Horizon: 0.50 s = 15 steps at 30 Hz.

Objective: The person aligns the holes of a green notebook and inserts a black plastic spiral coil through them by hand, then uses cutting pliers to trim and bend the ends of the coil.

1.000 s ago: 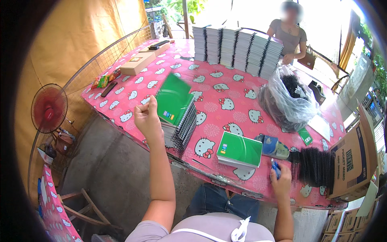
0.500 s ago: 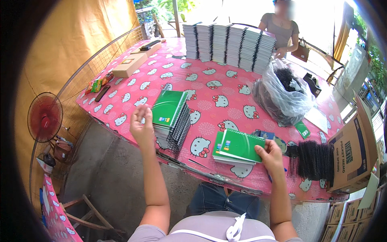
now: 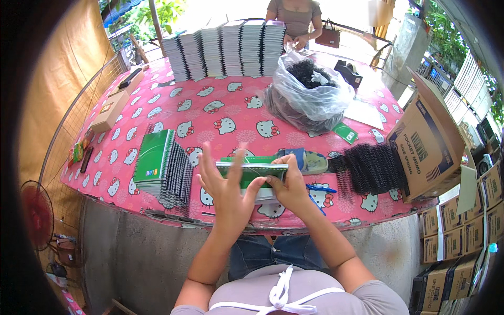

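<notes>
My right hand [image 3: 290,185] grips a small green notebook [image 3: 253,167] by its right end, thumb below and fingers behind. The notebook is tilted so that its white page edge shows. On the other side, my left hand [image 3: 227,184] has its fingers spread, partly smeared by motion, at the notebook's left end; whether it touches is unclear. Other green notebooks [image 3: 265,193] lie on the table under my hands, partly hidden. A stack of green notebooks [image 3: 153,153] with black spiral bindings stands to the left.
Black plastic spirals [image 3: 370,169] spill beside an open cardboard box [image 3: 428,142] at right. Blue pens [image 3: 321,188] and a blue patterned pouch [image 3: 310,161] lie near my right hand. Beyond are a clear bag of spirals [image 3: 310,97], tall notebook stacks [image 3: 220,51] and another person [image 3: 296,23].
My view has swung to the right. My left hand has moved from beside the stack to the notebook, which my right hand has lifted and tilted up.
</notes>
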Each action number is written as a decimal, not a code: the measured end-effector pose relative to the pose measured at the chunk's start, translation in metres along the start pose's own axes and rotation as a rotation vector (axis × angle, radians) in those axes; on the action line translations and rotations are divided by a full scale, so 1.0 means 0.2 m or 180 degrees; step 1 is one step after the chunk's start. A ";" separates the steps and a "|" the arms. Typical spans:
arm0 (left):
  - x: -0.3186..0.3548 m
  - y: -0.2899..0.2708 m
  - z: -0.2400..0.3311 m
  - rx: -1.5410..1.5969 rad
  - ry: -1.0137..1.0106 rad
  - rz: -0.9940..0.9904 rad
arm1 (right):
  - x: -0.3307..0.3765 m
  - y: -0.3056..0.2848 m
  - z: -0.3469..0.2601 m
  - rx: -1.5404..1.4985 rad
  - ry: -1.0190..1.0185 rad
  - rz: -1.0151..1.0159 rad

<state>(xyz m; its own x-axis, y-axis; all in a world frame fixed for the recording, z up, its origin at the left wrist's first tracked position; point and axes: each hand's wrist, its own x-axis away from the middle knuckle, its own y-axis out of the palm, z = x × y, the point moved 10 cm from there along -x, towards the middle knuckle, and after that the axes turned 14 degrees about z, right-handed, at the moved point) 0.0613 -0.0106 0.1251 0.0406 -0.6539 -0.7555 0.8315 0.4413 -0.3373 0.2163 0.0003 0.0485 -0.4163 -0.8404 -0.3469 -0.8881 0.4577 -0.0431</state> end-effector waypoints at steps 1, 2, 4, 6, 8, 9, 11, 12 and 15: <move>-0.02 0.02 0.07 -0.0443 0.0375 0.0031 | 0.01 -0.01 -0.05 0.0401 -0.0377 -0.0176; -0.01 0.08 0.04 -0.0233 0.0452 -0.0134 | 0.02 0.00 -0.15 0.0768 -0.0759 -0.0417; -0.05 0.09 0.01 0.0008 0.0298 -0.0045 | -0.01 -0.09 -0.20 0.1647 -0.1509 -0.0677; -0.08 0.10 0.01 0.0190 0.0122 -0.0315 | -0.19 -0.52 0.01 0.2374 -0.0741 0.0138; -0.09 0.13 0.02 0.0354 0.0011 -0.0483 | -0.21 -0.86 0.25 0.3608 -0.0165 0.0754; -0.09 0.14 0.01 0.0396 -0.0030 -0.0526 | -0.19 -0.91 0.33 0.3696 -0.0086 0.0785; -0.08 0.14 0.01 0.0344 -0.0039 -0.0486 | -0.18 -0.95 0.43 0.3835 0.0036 0.0784; -0.07 0.13 0.01 0.0277 0.0004 -0.0416 | -0.20 -0.96 0.46 0.3980 0.0086 0.0670; -0.06 0.13 -0.01 0.0317 -0.0017 -0.0325 | -0.27 -0.96 0.47 0.4108 0.0102 0.0478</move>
<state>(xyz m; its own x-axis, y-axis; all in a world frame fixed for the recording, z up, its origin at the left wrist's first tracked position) 0.0810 0.0106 0.1244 -0.0444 -0.6958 -0.7169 0.8823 0.3093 -0.3548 0.4283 -0.0156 -0.0117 -0.5151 -0.7552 -0.4054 -0.0124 0.4795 -0.8775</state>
